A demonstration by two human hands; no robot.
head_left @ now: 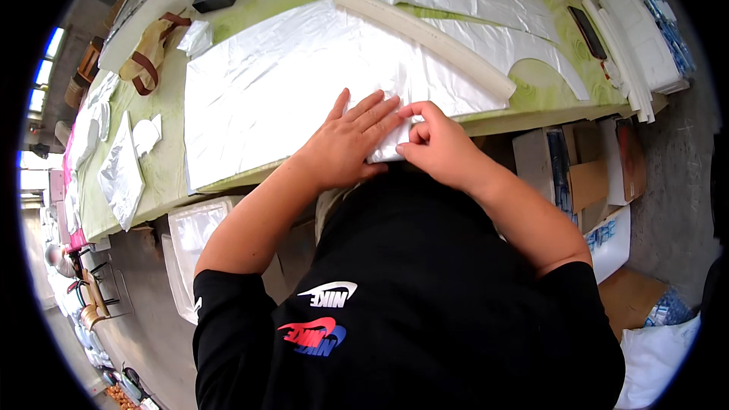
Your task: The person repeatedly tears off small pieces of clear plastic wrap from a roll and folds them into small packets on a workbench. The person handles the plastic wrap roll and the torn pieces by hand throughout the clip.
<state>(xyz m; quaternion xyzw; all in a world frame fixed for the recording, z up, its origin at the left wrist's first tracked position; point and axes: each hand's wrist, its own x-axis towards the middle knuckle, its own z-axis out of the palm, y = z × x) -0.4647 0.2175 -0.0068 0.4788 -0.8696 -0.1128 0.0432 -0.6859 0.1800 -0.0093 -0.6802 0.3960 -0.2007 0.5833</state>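
Carefully now: my left hand (345,144) lies flat with fingers spread, pressing the big white plastic sheet (296,83) down at the near edge of the green table (163,182). Just beside it, my right hand (437,144) pinches a folded edge of that same sheet between thumb and fingertips. To fold it well, I judge I should keep the left palm firm so the slick film cannot creep, and draw the pinched edge straight. Farther right, a long white foam tube (425,42) lies across the sheet.
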